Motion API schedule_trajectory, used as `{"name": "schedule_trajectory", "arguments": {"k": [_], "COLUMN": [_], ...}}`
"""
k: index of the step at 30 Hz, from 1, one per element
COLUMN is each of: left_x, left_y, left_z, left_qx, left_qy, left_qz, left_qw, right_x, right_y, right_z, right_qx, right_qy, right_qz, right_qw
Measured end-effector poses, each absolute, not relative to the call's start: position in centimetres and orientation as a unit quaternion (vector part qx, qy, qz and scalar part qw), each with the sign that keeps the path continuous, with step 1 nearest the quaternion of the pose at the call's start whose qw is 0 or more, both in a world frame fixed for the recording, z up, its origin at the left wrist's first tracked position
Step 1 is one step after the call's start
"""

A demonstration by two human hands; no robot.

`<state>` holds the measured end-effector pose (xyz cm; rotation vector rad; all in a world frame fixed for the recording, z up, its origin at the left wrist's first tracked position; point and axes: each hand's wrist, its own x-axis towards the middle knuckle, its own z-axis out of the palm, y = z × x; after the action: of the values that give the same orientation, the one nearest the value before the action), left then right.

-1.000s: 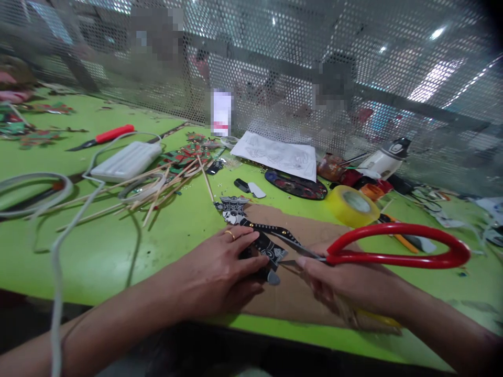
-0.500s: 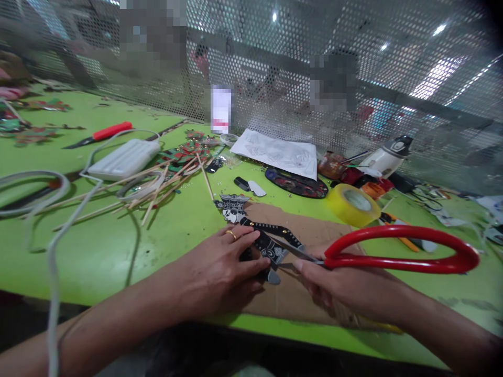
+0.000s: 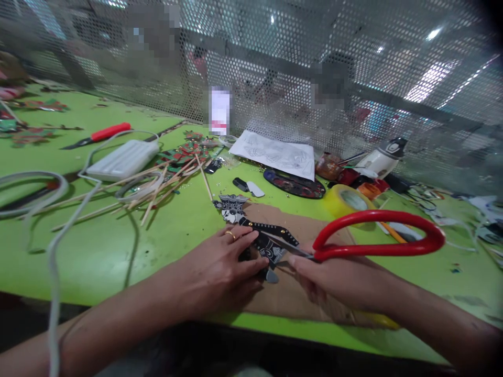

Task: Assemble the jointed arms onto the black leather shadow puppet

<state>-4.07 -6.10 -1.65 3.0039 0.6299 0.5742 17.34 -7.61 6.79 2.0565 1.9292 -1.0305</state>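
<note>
My left hand (image 3: 220, 267), a ring on one finger, presses down on a black-and-white puppet cutout (image 3: 251, 230) that lies on a brown cardboard sheet (image 3: 314, 225). My right hand (image 3: 338, 277) grips large red-handled scissors (image 3: 377, 235). Their blades reach left and meet the cutout's lower part next to my left fingers. The puppet's head points away from me, toward the upper left.
On the green table (image 3: 168, 230) lie bamboo sticks (image 3: 157, 183), a white box (image 3: 123, 159) with a grey cable (image 3: 55, 246), a red-handled knife (image 3: 98, 135), yellow tape (image 3: 346, 201), a drawing sheet (image 3: 275, 154) and a paint palette (image 3: 294, 184). Perforated metal mesh (image 3: 275, 68) closes the far side.
The scissors and my right hand have shifted left, closer to the cutout. My left hand stays pressed on the cutout.
</note>
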Motion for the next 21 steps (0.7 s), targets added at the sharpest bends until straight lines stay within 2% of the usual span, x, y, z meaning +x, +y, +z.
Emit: {"name": "schedule_trajectory", "arguments": {"k": [4,11,17,21], "left_x": [-3.9,-4.0,-4.0,-4.1], "left_y": [-6.1,-6.0,-5.9,-5.8], "left_z": [-1.5,-2.2,-2.5,-2.0], "left_qx": [0.965,0.951,0.949,0.949], "left_qy": [0.193,0.228,0.235,0.232], "left_qz": [0.179,0.207,0.209,0.213], "left_qw": [0.001,0.018,0.013,0.005], "right_x": [15.8,15.3,15.5,15.1], "right_y": [-6.9,-6.0,-5.6,-4.7], "right_z": [7.6,7.0,6.6,7.1], "right_qx": [0.688,0.672,0.647,0.629], "right_qy": [0.615,0.643,0.646,0.655], "right_qz": [-0.365,-0.346,-0.392,-0.4], "right_qw": [0.127,0.125,0.104,0.123]}}
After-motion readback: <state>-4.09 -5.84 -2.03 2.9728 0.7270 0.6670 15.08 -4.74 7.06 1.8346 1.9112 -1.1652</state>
